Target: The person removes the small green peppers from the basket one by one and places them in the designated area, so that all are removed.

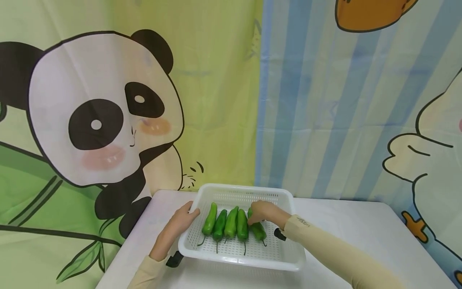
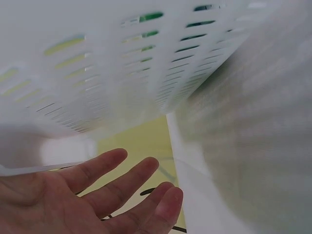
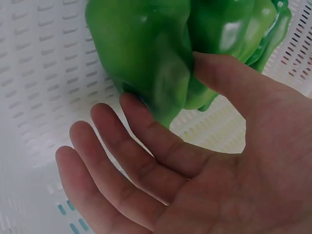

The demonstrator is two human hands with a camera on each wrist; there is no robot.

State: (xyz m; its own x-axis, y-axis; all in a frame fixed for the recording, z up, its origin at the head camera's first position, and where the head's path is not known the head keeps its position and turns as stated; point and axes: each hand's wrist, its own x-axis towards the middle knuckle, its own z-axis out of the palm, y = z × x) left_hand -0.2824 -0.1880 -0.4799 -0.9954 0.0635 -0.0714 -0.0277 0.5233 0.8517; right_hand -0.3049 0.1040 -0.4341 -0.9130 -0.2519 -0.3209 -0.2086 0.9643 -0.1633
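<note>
Several long green chili peppers (image 1: pixel 231 224) lie side by side in a white perforated plastic basket (image 1: pixel 245 263), stems toward the person. My right hand (image 1: pixel 263 211) reaches over the right side of the basket to the rightmost pepper (image 1: pixel 258 231). In the right wrist view, thumb and index finger pinch this green pepper (image 3: pixel 141 44) near its tip, while the other fingers (image 3: pixel 92 151) spread loosely beside it. My left hand (image 1: pixel 182 218) holds the basket's left rim, thumb over the edge. Below the rim, its other fingers (image 2: pixel 122 192) extend along the outer wall, slightly bent.
The basket stands on a white-covered table (image 1: pixel 343 228). Behind the table hangs a cloth printed with a panda (image 1: pixel 108 160) and, farther right, blue stripes. A small black device (image 1: pixel 175 259) sits at the left wrist, and another black device (image 1: pixel 279 234) at the right wrist.
</note>
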